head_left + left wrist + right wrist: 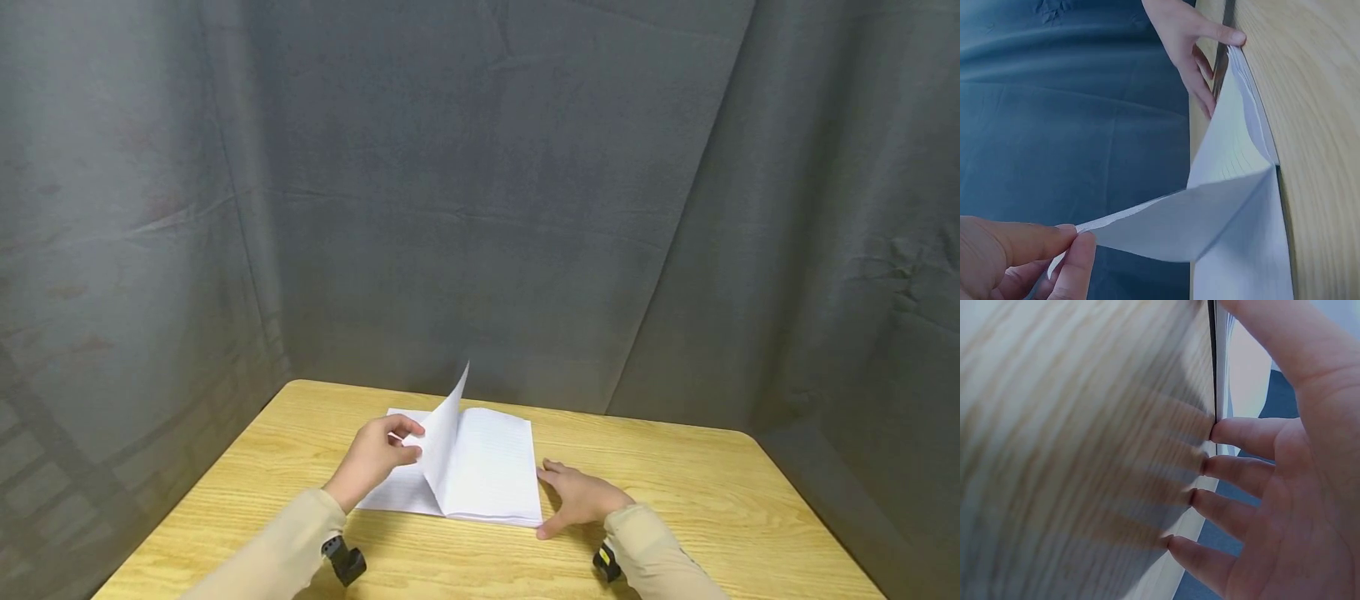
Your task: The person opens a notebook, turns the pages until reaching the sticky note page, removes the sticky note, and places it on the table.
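Note:
An open notebook [495, 467] with white, lined pages lies on the table. One raised page [441, 446] stands up from the fold and leans to the left. My left hand [378, 454] pinches that page by its edge between thumb and fingers, as the left wrist view shows up close. At the notebook's right side, my right hand [581, 496] rests with spread fingers. Its fingertips [1225, 432] touch the tabletop along the notebook's edge, and its thumb lies at the near right corner.
The wooden table [675, 475] reaches out on both sides of the notebook. Grey cloth [480, 208] hangs behind the table and at its sides. A dark strap device [343, 560] sits at the left wrist, another [606, 563] at the right.

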A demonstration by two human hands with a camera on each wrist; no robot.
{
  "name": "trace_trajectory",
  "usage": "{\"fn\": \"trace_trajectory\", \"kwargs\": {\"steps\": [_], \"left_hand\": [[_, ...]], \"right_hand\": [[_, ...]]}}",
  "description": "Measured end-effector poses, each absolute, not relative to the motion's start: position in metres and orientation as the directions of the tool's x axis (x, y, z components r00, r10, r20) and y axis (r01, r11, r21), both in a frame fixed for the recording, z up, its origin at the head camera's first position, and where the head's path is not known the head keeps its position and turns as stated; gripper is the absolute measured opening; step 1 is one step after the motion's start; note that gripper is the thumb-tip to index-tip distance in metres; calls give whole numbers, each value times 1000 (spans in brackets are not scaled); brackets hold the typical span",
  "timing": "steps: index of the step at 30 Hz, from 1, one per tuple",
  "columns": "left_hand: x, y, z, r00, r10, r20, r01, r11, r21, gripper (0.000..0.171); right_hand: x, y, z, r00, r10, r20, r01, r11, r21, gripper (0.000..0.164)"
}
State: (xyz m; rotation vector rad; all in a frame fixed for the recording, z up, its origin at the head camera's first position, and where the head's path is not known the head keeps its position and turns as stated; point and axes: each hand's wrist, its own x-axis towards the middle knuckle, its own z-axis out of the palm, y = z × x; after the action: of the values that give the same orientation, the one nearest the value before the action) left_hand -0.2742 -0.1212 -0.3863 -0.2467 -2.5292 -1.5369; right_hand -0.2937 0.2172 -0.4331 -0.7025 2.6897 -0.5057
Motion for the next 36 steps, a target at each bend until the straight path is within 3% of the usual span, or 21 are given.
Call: {"fn": "trace_trajectory", "kwargs": {"steps": [10, 36], "left_hand": [[-264, -149, -395, -991, -5, 132, 119, 409, 905, 21], [-265, -174, -434, -998, -62, -19, -46, 477, 877, 19]], "right_hand": [[-294, 216, -433, -830, -517, -209, -406, 817, -410, 104], [-295, 218, -435, -829, -521, -202, -399, 806, -438, 103]]}}
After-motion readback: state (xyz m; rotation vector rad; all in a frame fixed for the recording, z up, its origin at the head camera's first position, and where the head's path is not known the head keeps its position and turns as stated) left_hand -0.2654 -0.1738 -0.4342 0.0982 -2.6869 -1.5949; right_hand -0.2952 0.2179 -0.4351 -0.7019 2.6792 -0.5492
